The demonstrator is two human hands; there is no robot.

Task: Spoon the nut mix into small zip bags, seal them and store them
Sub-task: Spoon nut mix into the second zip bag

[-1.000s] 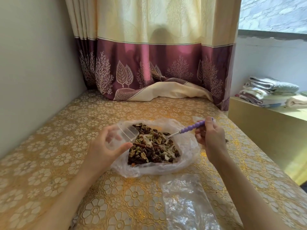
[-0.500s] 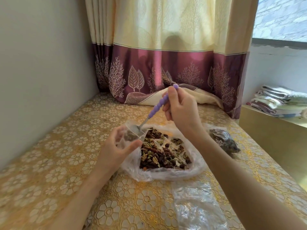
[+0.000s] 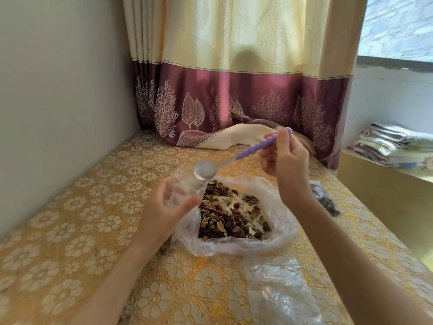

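While the left hand [image 3: 161, 207] pinches the zip bag [image 3: 185, 184], the right hand's [image 3: 284, 158] grip holds the spoon [image 3: 234, 159] just above it.

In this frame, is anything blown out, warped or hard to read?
Head view: daylight from the window at upper right washes out the curtain top; wide-angle bends the wall edges; the spoon bowl glares; the small bag in the left hand is nearly invisible.
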